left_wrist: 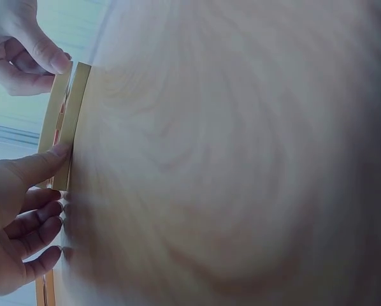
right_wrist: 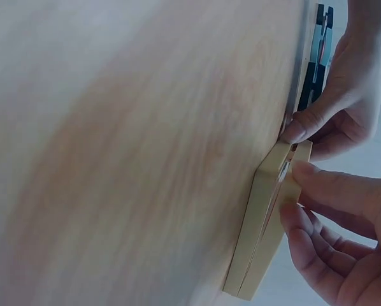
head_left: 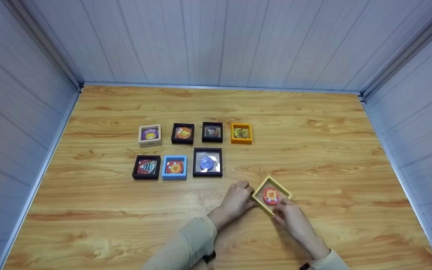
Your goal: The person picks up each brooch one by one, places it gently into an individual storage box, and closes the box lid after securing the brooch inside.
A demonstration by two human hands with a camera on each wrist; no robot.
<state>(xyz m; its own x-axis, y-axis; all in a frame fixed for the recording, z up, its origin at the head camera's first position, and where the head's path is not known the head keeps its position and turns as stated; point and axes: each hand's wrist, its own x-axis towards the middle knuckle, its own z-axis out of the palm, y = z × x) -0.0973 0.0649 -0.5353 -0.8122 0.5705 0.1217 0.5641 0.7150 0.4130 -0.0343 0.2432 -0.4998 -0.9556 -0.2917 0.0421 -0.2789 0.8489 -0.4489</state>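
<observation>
A square gold display frame [head_left: 280, 185] lies cornerwise on the table, with a red round token [head_left: 271, 196] behind its clear film. At its left corner, my left hand [head_left: 238, 198] grips the frame, the thumb pressed against its side in the left wrist view. My right hand [head_left: 294, 221] pinches the near right edge between thumb and fingers. Seen from the side, the gold frame [right_wrist: 257, 217] is made of two halves, with a narrow gap between them near the hands. Some fingertips are hidden behind the frame.
Behind my left hand stand a black frame [head_left: 207, 174] with a blue disc, a light blue frame [head_left: 174, 177] and another black frame [head_left: 146, 177]. Farther back is a row with a cream frame [head_left: 150, 143], two black ones and an orange frame [head_left: 241, 141]. Pale panel walls [head_left: 216, 45] enclose the table.
</observation>
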